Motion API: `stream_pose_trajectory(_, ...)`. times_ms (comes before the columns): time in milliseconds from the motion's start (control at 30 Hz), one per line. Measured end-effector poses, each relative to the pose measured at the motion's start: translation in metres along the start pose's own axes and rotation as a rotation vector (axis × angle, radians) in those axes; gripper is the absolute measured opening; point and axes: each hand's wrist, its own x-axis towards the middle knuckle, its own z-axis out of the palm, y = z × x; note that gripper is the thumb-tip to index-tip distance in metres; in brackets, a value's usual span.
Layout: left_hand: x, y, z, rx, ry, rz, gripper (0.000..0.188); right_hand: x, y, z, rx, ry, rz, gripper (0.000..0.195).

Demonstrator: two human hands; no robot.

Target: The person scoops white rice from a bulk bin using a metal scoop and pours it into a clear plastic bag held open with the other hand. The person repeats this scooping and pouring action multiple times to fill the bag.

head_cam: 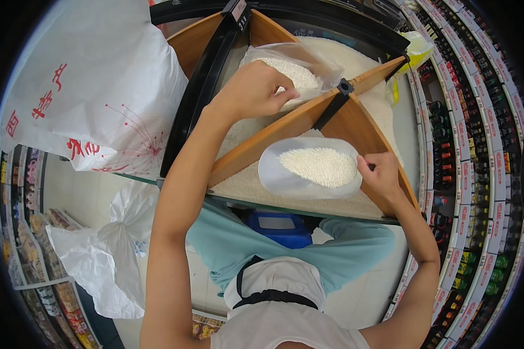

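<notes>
My left hand (pixel 262 92) pinches the near edge of a clear plastic bag (pixel 323 65), which lies open in the upper bin compartment with white rice (pixel 288 72) inside. In my right hand (pixel 380 174) is the handle of a translucent plastic scoop (pixel 268 168), heaped with white rice (pixel 323 165). The scoop is over the front compartment, above the loose grain (pixel 253 189) there. A wooden divider (pixel 270 131) stands between the bag and the scoop.
A large white sack (pixel 91 87) with red writing stands left of the bin. Crumpled white sacking (pixel 109 253) lies below it. A second wooden divider (pixel 375 139) borders the front compartment on the right. Shelves (pixel 463 152) of bottles line the right side. A blue container (pixel 284 227) is under the bin.
</notes>
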Motion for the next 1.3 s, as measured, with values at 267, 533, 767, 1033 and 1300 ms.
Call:
stream_pose_trajectory(267,0.001,0.001,-0.001,-0.019,-0.008,-0.004,0.021,-0.002,-0.002,-0.003,-0.019,0.046,-0.048,0.034)
stream_pose_trajectory(533,0.002,-0.004,-0.003,-0.024,0.029,0.051,0.020,0.008,0.019,-0.033,-0.081,0.184,-0.120,0.034)
stream_pose_trajectory(767,0.001,-0.006,-0.003,-0.004,0.070,0.098,0.020,0.038,-0.001,-0.129,-0.197,0.310,-0.022,0.035)
stream_pose_trajectory(1033,0.000,-0.005,0.000,0.015,0.053,0.086,0.022,0.110,-0.114,-0.167,-0.843,0.343,-0.213,0.038)
stream_pose_trajectory(1300,0.002,-0.002,-0.005,0.014,0.037,0.089,0.025,0.121,-0.163,-0.172,-1.089,0.386,-0.185,0.035)
